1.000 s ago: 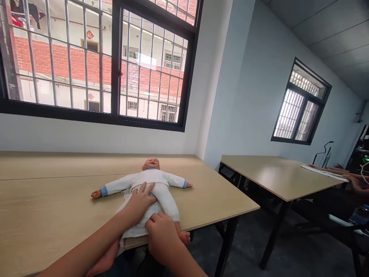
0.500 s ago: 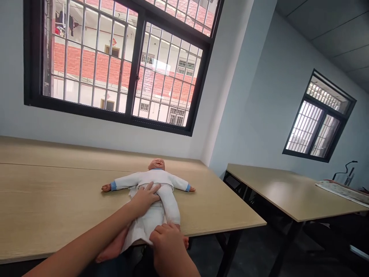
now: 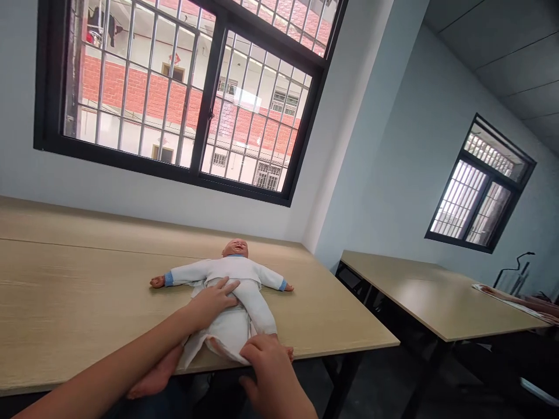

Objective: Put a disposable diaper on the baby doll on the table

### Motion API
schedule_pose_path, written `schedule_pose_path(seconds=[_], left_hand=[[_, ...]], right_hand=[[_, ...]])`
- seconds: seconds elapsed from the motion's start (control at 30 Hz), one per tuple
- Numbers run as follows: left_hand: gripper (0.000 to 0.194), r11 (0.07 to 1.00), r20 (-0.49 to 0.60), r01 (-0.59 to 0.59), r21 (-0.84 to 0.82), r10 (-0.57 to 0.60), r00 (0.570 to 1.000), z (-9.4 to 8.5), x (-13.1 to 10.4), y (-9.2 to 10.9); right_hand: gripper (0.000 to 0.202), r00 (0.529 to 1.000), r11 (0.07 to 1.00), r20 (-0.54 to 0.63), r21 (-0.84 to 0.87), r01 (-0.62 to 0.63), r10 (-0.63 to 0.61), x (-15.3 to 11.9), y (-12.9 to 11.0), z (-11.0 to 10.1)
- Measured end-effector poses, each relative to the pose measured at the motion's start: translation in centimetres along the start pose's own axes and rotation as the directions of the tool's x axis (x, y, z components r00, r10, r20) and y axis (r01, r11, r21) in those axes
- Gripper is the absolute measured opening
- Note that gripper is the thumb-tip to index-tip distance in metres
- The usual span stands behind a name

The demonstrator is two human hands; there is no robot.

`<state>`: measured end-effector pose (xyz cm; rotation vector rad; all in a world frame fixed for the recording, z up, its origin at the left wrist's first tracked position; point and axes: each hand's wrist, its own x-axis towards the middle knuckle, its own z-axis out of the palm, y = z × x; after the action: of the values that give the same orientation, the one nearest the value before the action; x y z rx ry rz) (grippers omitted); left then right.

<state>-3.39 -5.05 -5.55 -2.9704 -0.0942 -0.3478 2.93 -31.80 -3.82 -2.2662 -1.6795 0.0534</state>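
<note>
A baby doll (image 3: pixel 238 269) in white clothes with blue cuffs lies on its back on the table (image 3: pixel 87 297), arms spread, head toward the window. Flat over its belly and hip lies my left hand (image 3: pixel 215 302), its fingers apart. My right hand (image 3: pixel 273 372) curls over the doll's lower leg at the table's front edge, the thumb standing off below. One small foot (image 3: pixel 290 352) sticks out beside it. Loose white cloth (image 3: pixel 225 329) covers the other leg, with some skin showing through a gap. That leg's bare foot (image 3: pixel 155 375) hangs past the edge, under my left forearm.
A barred window (image 3: pixel 174 93) is in the wall behind the table. To the right, across a gap, stands a second table (image 3: pixel 393 285) with a patterned cloth on its far end and part of a person's arm (image 3: pixel 524 302) over it.
My right hand has moved slightly right, its thumb now apart from the fingers. The cloth by it has shifted, baring some skin. My left hand stays on the doll.
</note>
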Motion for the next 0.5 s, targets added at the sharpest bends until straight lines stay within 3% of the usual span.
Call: schedule_pose_path(seconds=[0.13, 0.3, 0.43, 0.5], left_hand=[[0.055, 1.000, -0.046, -0.015, -0.027, 0.014, 0.999, -0.6, -0.8, -0.3], [0.052, 0.992, -0.051, -0.067, -0.107, 0.062, 0.997, -1.6, -2.7, -0.2], [0.062, 0.978, 0.001, -0.045, -0.204, 0.046, 0.999, -2.3, -5.3, -0.4], [0.070, 0.965, -0.030, -0.013, -0.263, 0.005, 1.000, -2.8, -6.1, -0.4]], right_hand=[[0.050, 0.997, 1.000, -0.078, -0.026, 0.016, -0.018, 0.3, 1.7, 1.2], [0.033, 0.991, 0.994, -0.121, -0.086, -0.060, 0.050, 1.2, 2.6, 1.3], [0.029, 0.967, 0.993, -0.254, 0.100, 0.060, -0.032, 1.4, 2.7, -0.1], [0.027, 0.945, 0.957, -0.320, 0.252, 0.147, -0.061, 1.9, 2.5, -0.9]])
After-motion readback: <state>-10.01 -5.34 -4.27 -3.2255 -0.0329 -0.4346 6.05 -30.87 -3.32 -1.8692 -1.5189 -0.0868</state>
